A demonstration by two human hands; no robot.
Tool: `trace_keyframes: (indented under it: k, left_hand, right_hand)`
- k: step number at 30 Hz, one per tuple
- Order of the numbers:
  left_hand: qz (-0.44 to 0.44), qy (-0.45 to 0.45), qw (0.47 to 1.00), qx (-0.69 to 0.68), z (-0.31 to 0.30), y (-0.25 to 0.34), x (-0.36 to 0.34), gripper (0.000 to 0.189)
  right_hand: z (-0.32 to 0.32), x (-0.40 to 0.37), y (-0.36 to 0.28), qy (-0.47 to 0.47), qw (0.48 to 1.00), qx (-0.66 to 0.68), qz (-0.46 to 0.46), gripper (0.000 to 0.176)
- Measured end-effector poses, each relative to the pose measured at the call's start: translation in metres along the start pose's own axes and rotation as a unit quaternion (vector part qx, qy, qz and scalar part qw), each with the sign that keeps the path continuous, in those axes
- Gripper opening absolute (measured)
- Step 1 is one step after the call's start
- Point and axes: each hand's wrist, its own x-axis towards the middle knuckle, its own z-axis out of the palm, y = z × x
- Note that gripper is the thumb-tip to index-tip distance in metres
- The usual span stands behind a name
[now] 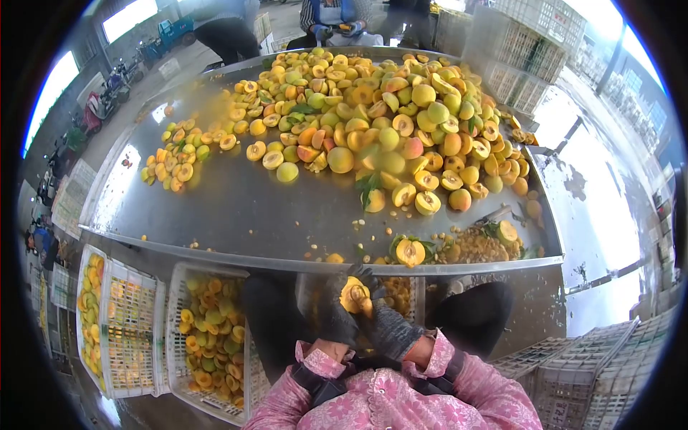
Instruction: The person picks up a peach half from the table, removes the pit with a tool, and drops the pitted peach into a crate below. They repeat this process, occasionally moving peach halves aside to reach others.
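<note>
Dark grey gloves cover both hands, which meet over my lap just below the near edge of the metal table (208,252). My left hand (335,315) is closed around a halved yellow peach (355,294), its cut face turned up. Against that peach, my right hand (390,331) is curled with its fingers bent; what it grips, if anything, is hidden. A cut peach half (410,252) with a leaf lies at the table edge just beyond my hands. Under them, a crate (418,297) with yellow pieces is partly covered by my arms.
A large heap of whole and halved peaches (344,107) spreads over the table. Loose pits (473,247) lie at its near right corner. Crates of peach halves (215,337) stand at my left, stacked crates (584,365) at my right. A person (337,21) sits across the table.
</note>
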Motion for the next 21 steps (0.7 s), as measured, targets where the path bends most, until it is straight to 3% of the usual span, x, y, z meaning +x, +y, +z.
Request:
trace_keyframes:
  k: [2,5,7,9,11,12,14,16,18,21]
  left_hand:
    - [0.012,-0.038,0.975,0.217,-0.01,0.002,-0.001,0.032]
    - [0.054,0.042,0.974,0.214,0.008,0.006,-0.003,0.02]
    - [-0.027,0.117,0.99,0.071,0.01,0.005,-0.002,0.02]
    - [-0.045,0.116,0.984,0.129,0.005,0.007,-0.004,0.016]
    - [0.003,0.033,0.925,0.379,-0.011,0.016,-0.009,0.015]
    - [0.047,0.031,0.911,0.409,-0.02,0.012,-0.008,0.015]
    - [0.133,0.029,0.874,0.467,-0.04,-0.003,-0.007,0.017]
    - [0.042,0.008,0.905,0.423,-0.02,0.019,-0.01,0.019]
    - [0.016,0.026,0.932,0.362,-0.018,0.016,-0.013,0.021]
    - [0.076,0.083,0.945,0.308,-0.025,-0.006,-0.014,0.025]
  right_hand:
    - [0.004,0.001,-0.002,0.019,1.0,0.018,0.01,0.049]
    - [-0.005,0.004,-0.018,-0.004,0.997,0.051,0.054,0.053]
    - [0.005,0.003,-0.008,-0.024,0.998,0.031,0.053,0.059]
    - [0.035,-0.001,0.018,-0.03,0.999,-0.024,0.026,0.069]
    - [0.03,0.001,0.012,0.026,0.997,0.065,-0.029,0.059]
    - [0.02,0.004,0.002,0.054,0.991,0.109,-0.057,0.055]
    - [-0.005,0.006,-0.023,-0.025,0.99,0.138,0.021,0.046]
    - [-0.015,0.011,-0.026,-0.099,0.976,0.168,0.094,0.039]
    - [-0.016,0.014,-0.018,-0.166,0.952,0.198,0.166,0.033]
    - [0.022,0.002,0.021,-0.055,0.988,0.128,0.059,0.028]
